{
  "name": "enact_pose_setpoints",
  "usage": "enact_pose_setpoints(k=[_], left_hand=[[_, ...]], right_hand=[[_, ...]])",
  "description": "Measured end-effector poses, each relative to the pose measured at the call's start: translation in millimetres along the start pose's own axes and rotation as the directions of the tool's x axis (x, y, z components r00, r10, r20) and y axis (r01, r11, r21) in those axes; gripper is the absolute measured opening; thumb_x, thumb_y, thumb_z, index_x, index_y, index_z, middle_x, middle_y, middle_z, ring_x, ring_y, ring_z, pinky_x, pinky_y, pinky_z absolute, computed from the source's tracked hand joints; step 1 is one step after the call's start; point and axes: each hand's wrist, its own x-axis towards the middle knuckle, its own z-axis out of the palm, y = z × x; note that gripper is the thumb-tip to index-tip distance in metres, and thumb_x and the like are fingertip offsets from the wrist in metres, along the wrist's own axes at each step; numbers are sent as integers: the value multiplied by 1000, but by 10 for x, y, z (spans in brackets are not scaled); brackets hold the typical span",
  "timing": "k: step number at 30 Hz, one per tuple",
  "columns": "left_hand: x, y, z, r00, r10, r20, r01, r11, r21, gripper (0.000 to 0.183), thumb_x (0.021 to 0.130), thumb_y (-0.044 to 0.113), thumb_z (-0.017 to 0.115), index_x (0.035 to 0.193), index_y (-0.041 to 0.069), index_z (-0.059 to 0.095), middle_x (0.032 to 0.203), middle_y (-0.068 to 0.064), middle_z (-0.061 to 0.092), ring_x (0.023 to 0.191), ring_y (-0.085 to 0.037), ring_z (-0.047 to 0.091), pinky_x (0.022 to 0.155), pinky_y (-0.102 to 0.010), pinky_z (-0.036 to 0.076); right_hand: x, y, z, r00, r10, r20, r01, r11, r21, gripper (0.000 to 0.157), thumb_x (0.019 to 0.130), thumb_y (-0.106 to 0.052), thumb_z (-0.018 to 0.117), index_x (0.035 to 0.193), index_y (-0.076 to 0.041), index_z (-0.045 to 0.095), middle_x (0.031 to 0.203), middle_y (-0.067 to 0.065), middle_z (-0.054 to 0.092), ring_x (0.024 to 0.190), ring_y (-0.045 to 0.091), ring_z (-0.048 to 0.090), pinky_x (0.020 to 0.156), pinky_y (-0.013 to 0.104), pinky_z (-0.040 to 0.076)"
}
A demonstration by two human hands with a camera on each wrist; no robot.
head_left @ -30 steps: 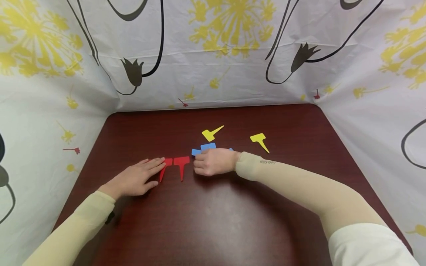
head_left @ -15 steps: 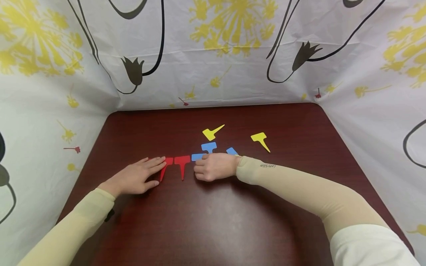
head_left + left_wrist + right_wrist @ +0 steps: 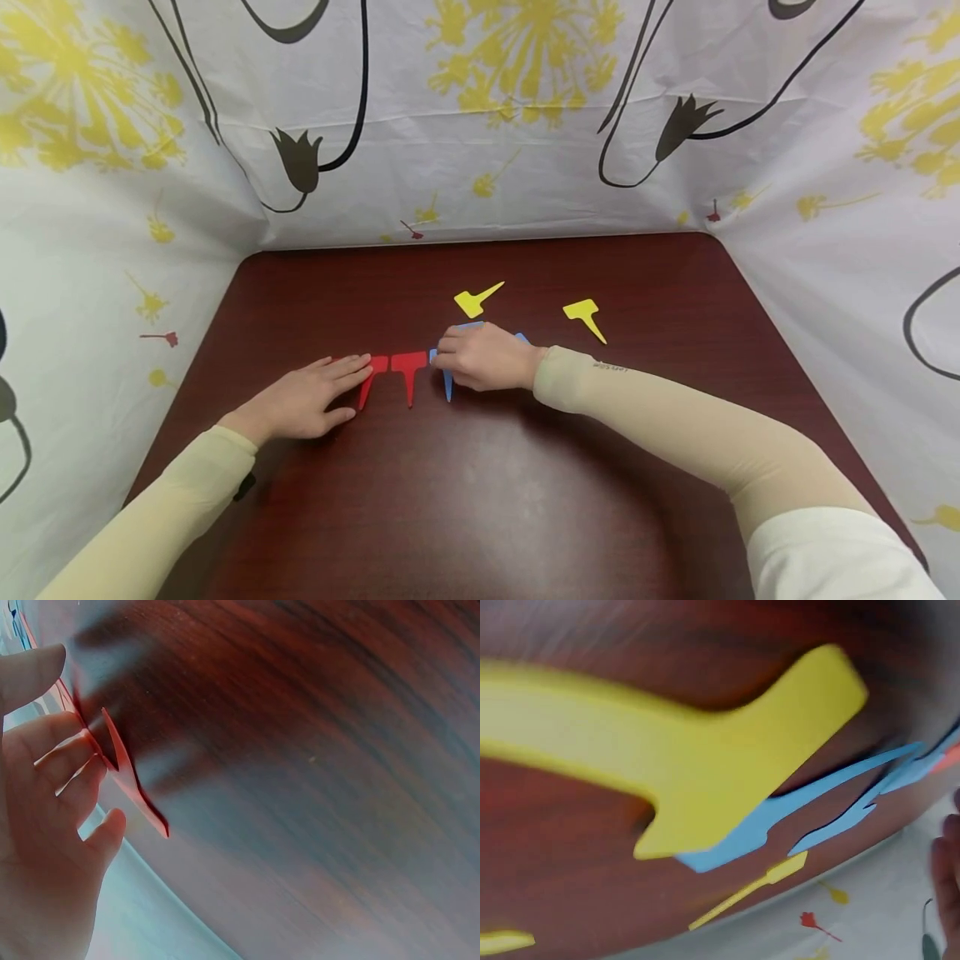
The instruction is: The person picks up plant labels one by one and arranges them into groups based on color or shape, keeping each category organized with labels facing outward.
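Observation:
My left hand [image 3: 300,404] lies flat with fingers extended, its fingertips over a red T-shaped plant label [image 3: 372,379]. Another red label [image 3: 409,375] lies just right of it. In the left wrist view, a red label [image 3: 133,784] lies by the fingers. My right hand [image 3: 489,357] hangs over a blue T-shaped label [image 3: 448,386], fingers bent down; the hand hides much of that label, so I cannot tell whether it is gripped. A second blue label [image 3: 470,324] peeks out behind the hand, and a third blue label [image 3: 522,338] near the wrist.
Two yellow labels lie farther back: one yellow label [image 3: 474,302] behind the blue ones, another yellow label [image 3: 584,313] to the right. A large yellow label [image 3: 727,757] fills the right wrist view. A patterned curtain [image 3: 480,167] encloses the dark red table [image 3: 480,500].
My right hand first slid nearer with the leftmost blue label, bringing it beside the red labels. The hand has since moved back up over its head, uncovering the stem. The left hand stays put.

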Motion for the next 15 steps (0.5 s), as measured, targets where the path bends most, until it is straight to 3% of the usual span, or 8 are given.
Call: enact_pose_setpoints(k=[3,7,11,15], left_hand=[[-5,-11,2,1000,-6,-4,6,1000,2,76,94,43,67,157,14,37,163,-5,30,148,-26,29,119,-52,24],[0,-17,0,1000,-15,-9,15,1000,-1,76,93,42,68,157,14,38,163,-5,31,148,-26,30,118,-52,25],[2,-16,-6,1000,-10,-15,10,1000,-9,75,93,40,68,156,13,39,162,-6,32,148,-26,31,118,-52,26],[2,-19,-8,1000,-8,-28,7,1000,-20,71,94,36,68,156,13,40,162,-6,33,146,-27,33,117,-53,28]], right_hand=[[19,31,0,987,152,59,-156,985,77,27,88,-13,67,115,-15,73,104,-4,66,99,14,57,84,27,52],[27,52,8,950,279,138,-294,951,97,32,87,-17,72,118,-13,73,104,-3,65,97,14,56,82,29,52],[28,75,51,930,324,172,-341,937,80,30,87,-19,74,117,-13,75,99,-2,63,94,14,56,76,30,50],[23,83,97,941,302,153,-316,946,74,25,88,-16,72,112,-14,76,97,-3,62,91,14,53,75,28,49]])
